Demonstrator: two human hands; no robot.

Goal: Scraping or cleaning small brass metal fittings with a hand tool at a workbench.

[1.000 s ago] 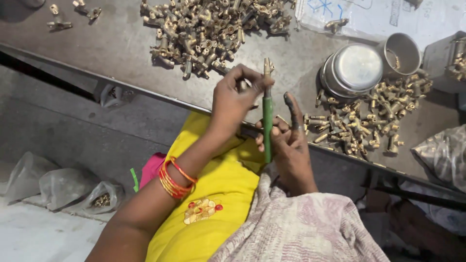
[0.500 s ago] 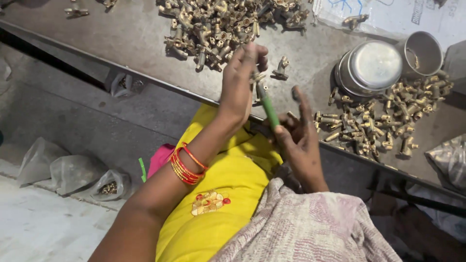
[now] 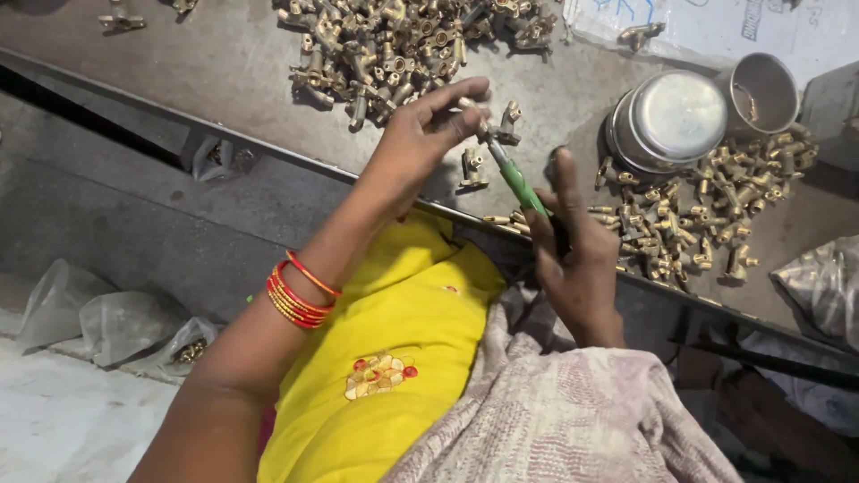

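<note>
My right hand (image 3: 573,246) grips the green-handled screwdriver (image 3: 517,179), its shaft slanting up and left over the metal table (image 3: 179,63). My left hand (image 3: 420,134), with red and gold bangles on the wrist, pinches a small brass fitting (image 3: 474,105) at the tool's tip. Two loose brass fittings (image 3: 472,167) lie on the table just beside the tip. A large heap of brass fittings (image 3: 403,40) lies beyond my left hand. Another heap (image 3: 707,219) lies to the right of my right hand.
Stacked round steel tins (image 3: 671,121) and a steel cup (image 3: 765,89) stand at the right, next to a sheet of paper (image 3: 698,27). Clear plastic bags (image 3: 107,317) lie on the floor at the left, another bag (image 3: 828,282) at the right. My lap in yellow cloth (image 3: 394,358) is below the table edge.
The screwdriver has tilted from upright to slanting left, its tip lowered toward the table. My left hand has moved forward over the table with the fitting at the tip.
</note>
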